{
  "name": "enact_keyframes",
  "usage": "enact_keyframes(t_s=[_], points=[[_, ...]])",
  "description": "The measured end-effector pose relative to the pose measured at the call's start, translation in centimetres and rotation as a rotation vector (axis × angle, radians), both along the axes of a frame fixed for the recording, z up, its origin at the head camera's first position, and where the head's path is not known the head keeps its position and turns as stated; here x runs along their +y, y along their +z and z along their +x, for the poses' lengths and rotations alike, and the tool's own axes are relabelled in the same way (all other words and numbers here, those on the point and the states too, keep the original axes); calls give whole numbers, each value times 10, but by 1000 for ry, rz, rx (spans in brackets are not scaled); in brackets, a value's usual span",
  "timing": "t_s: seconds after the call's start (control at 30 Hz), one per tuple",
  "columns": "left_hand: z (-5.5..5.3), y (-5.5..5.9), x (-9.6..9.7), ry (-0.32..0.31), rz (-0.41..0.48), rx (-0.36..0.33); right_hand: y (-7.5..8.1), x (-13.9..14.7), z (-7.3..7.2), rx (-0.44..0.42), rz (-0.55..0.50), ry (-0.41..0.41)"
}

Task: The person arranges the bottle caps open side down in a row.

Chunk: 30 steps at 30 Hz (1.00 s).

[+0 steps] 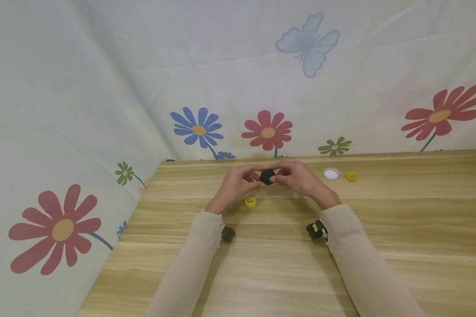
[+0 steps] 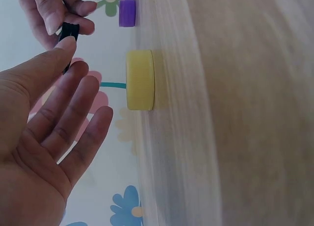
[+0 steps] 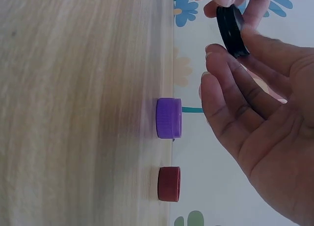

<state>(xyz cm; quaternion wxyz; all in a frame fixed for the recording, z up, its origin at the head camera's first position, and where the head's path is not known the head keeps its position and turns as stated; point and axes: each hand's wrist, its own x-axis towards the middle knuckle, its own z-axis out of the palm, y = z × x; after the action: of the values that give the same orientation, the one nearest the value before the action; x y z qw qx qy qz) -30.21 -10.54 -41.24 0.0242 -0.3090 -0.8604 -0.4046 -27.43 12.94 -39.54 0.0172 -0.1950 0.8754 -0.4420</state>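
Up near the table's far side, a round black bottle cap (image 1: 267, 176) is held between both hands. My left hand (image 1: 239, 181) pinches its left side, thumb against the cap in the left wrist view, the other fingers loosely spread. From the right, my right hand (image 1: 295, 177) grips the same cap with thumb and fingers. The right wrist view has the black cap (image 3: 230, 32) edge-on, raised off the table, with ridged sides. A yellow cap (image 1: 250, 201) lies on the table just below my left hand.
Right of my hands, a cap with a white inside (image 1: 331, 174) and an orange-yellow cap (image 1: 351, 176) lie on the wooden table (image 1: 269, 273). A purple cap (image 3: 169, 118) and a dark red cap (image 3: 169, 184) show in the right wrist view. Behind hangs a flowered cloth (image 1: 230, 79).
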Motion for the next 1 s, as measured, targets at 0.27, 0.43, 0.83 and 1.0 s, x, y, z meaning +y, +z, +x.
enact_keyframes(t_s=[0.27, 0.43, 0.83, 1.0], points=[[0, 0, 1, -6, -17, -15, -2, -2, -1, 10, 33, 23], [0, -1, 2, 5, -43, -18, 0, -3, -1, 13, 26, 15], [0, -1, -1, -15, -51, -75, 2, -3, 1, -12, 53, 39], [-1, -2, -2, -26, -68, -94, 1, -3, 0, -34, 74, 44]])
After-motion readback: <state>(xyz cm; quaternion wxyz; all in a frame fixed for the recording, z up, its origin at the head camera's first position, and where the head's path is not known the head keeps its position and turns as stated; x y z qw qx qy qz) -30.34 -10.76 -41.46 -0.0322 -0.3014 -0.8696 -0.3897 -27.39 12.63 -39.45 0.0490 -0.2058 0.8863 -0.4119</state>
